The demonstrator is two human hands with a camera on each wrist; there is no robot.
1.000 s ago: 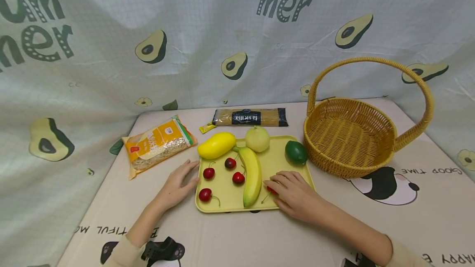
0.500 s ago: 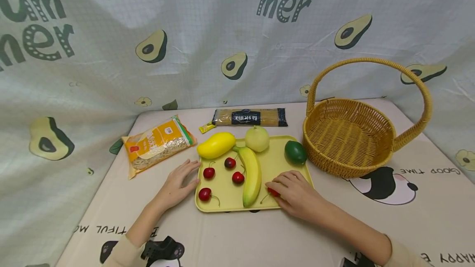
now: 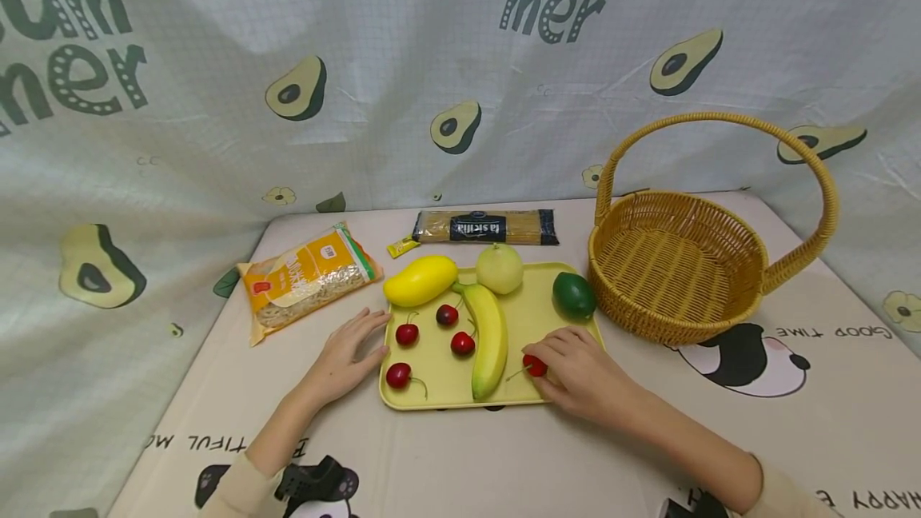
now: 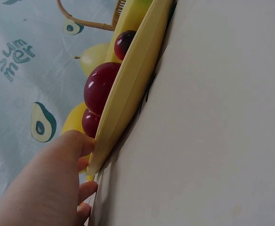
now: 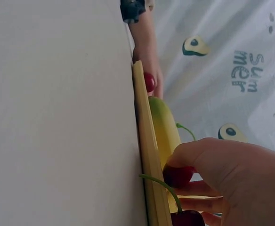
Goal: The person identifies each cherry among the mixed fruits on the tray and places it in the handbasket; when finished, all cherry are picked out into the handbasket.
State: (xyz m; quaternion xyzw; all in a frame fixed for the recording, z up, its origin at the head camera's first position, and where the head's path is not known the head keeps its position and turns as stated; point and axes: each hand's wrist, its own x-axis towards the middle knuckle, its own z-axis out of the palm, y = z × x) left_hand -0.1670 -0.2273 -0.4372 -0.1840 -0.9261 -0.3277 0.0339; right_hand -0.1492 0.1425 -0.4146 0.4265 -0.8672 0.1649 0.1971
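Note:
A yellow tray (image 3: 440,401) bears a banana (image 3: 491,342), a mango (image 3: 420,280), a pale green round fruit (image 3: 500,268), a dark green lime-like fruit (image 3: 573,296) and several red cherries (image 3: 399,376). At the tray's left edge, my left hand (image 3: 347,360) touches the rim with relaxed fingers, its thumb (image 4: 78,141) against the side. My right hand (image 3: 584,372) is over the tray's right part and pinches a cherry (image 5: 177,175) between thumb and fingers. Another cherry (image 5: 188,218) with a green stem lies close by in the right wrist view, partly cut off.
A wicker basket (image 3: 612,306) with a tall handle stands right of the tray. Behind lie a pasta packet (image 3: 485,227) and a small yellow sachet (image 3: 402,247). An orange grain bag (image 3: 309,282) lies to the left. A printed curtain (image 3: 374,86) hangs behind the table.
My right hand has shifted slightly, and the red cherry at its fingertips shows more fully than before. My left hand stays at the tray's left edge.

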